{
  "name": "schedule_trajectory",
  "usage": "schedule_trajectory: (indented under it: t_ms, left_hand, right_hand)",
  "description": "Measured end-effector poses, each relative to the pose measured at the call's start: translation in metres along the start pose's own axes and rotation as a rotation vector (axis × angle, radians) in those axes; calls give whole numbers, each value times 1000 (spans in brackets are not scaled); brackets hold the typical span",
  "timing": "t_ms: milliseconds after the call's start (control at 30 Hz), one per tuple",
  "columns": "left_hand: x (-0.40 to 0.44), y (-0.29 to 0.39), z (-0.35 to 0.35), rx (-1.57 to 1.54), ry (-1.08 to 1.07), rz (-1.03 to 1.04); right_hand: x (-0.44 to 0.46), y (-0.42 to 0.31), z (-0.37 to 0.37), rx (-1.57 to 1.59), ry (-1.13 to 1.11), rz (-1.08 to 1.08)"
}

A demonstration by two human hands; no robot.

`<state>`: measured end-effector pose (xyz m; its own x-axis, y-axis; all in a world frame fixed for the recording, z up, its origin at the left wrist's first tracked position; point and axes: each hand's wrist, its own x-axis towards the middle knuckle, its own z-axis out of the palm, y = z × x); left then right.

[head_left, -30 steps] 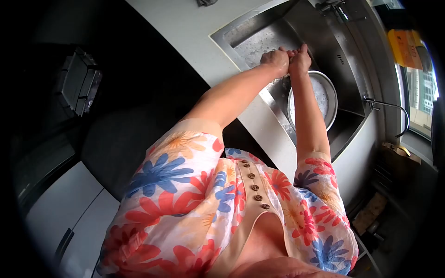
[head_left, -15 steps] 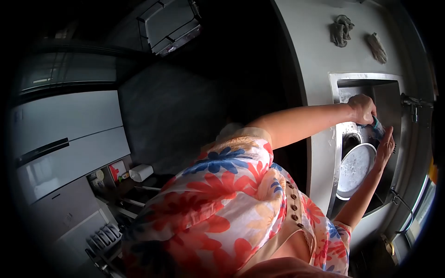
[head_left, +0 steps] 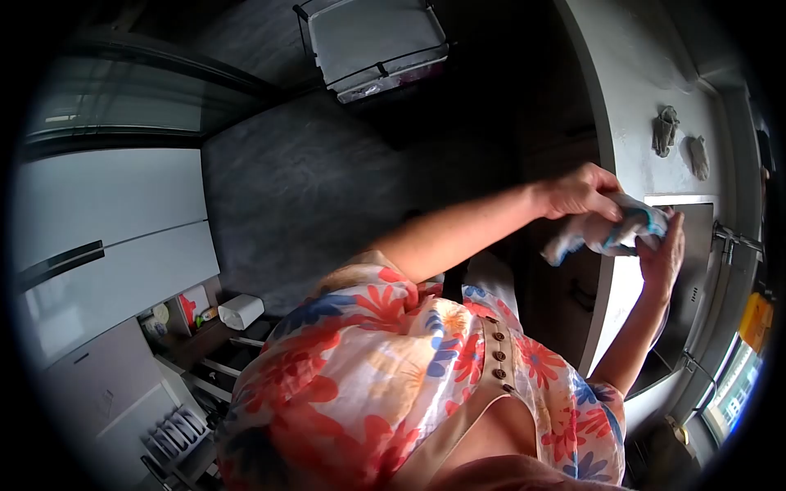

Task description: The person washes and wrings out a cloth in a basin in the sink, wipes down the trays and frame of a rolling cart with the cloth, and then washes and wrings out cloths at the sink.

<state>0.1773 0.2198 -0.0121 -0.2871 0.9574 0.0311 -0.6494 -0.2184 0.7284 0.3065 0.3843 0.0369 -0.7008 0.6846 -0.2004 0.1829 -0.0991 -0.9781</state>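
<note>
A limp white-grey cloth (head_left: 604, 232) with teal-blue edging is stretched between my two hands, over the counter's front edge beside the sink (head_left: 697, 266). My left hand (head_left: 583, 193) grips its upper part, fingers wrapped around the fabric. At the other end, my right hand (head_left: 663, 255) holds the cloth with fingers closed and pointing upward. One end of it hangs loose towards the floor side. My hands and the cloth hide much of the sink's inside.
Two crumpled grey cloths (head_left: 666, 131) lie on the counter beyond the sink. A tap (head_left: 729, 237) rises behind the basin. White drawers (head_left: 123, 221) stand to the left, and a rack with a tray (head_left: 377, 41) is on the far side.
Both hands have brought the cloth up and out of the sink, towards the counter's front edge. It was bunched before and is more spread now. The view has shifted.
</note>
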Motion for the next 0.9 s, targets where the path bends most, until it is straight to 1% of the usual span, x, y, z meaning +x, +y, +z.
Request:
schedule_trajectory:
  t_ms: [33,100,133,167,233,300,333,367,433,467,567,600,633,700,733,767,833,867,900]
  left_hand:
    - [-20,11,-20,35,18,-19]
    - [-66,34,-46,418,50,-69]
    - [-81,27,-56,590,108,62]
    - [-99,33,-57,863,115,104]
    - [-119,20,-79,1259,296,214]
    - [-140,41,-87,1441,551,217]
    - [-147,47,-97,1477,639,369]
    - [-155,56,-100,1525,728,425]
    - [-161,59,-113,1502,727,454]
    - [-161,59,-112,1444,675,439]
    - [-155,46,-119,626,460,-33]
    - [-153,48,-123,372,413,-14]
    - [-157,48,-135,105,362,-114]
    - [-152,61,-126,-335,380,-93]
    - [-149,75,-115,-447,276,-161]
    - [-144,67,-112,-371,231,-120]
    - [-134,61,-114,674,190,-144]
    - [-128,62,-111,1014,255,-166]
    - [-123,61,-113,956,289,-166]
  right_hand:
    - [-6,0,27,-32,-69,27]
    - [-16,0,82,-126,-207,104]
    - [-17,3,106,-91,-341,107]
    - [-19,8,129,-54,-473,113]
    - [-30,17,166,73,-604,188]
    - [-37,5,190,56,-722,228]
    - [-35,5,193,63,-765,275]
    - [-36,5,196,59,-759,296]
    - [-36,3,201,49,-752,336]
    - [-34,4,201,105,-766,387]
    - [-27,5,207,172,-782,278]
    - [-20,6,205,185,-784,254]
    - [-8,12,197,187,-795,258]
    - [8,23,195,271,-788,233]
    - [13,27,196,282,-802,250]
    - [17,32,199,325,-826,252]
    - [19,37,209,397,-798,342]
    - [27,46,210,411,-788,376]
    - [34,52,207,469,-746,380]
